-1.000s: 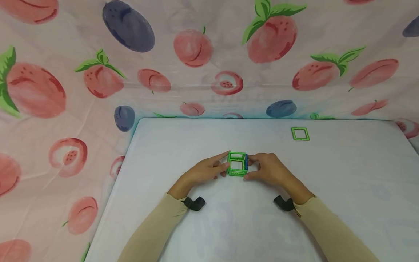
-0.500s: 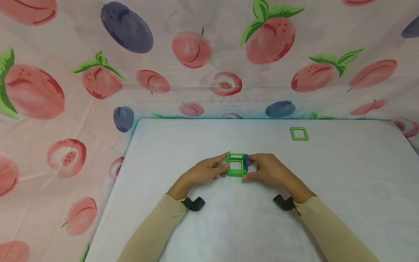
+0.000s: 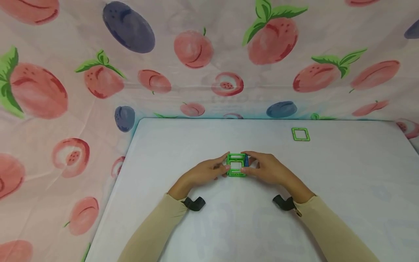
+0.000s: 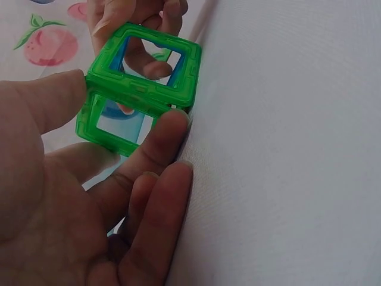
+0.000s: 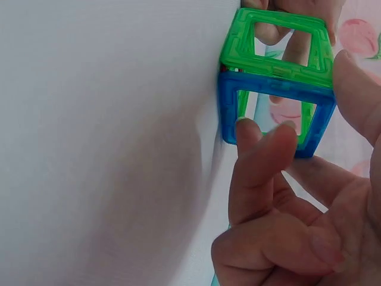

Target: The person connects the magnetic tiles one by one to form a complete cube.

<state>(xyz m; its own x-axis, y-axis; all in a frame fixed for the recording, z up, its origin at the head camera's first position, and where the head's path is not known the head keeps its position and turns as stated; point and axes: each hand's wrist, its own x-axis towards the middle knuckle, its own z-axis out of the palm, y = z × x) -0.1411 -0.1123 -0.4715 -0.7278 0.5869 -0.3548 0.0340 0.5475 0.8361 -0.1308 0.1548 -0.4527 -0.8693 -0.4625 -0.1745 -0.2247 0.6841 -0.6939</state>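
Note:
A small open cube of magnetic tile frames (image 3: 236,174) stands on the white table between my hands. Most of its sides are green; a blue square tile (image 5: 275,87) forms the side facing my right hand. My left hand (image 3: 205,171) grips the cube's left side, thumb at the near corner and fingers along the green tile (image 4: 138,83). From the other side my right hand (image 3: 270,169) holds it, with the thumb on the near edge and index finger over the top back corner. Other right fingers bend against the blue tile's opening.
One loose green square tile (image 3: 300,139) lies flat on the white table (image 3: 229,225), toward the back right. A fruit-printed cloth (image 3: 196,83) hangs behind the table and along its left side.
My right thumb and index finger have shifted left, from beside the blue tile onto the cube's near and far edges. The left hand keeps its grip, and the cube stays in place.

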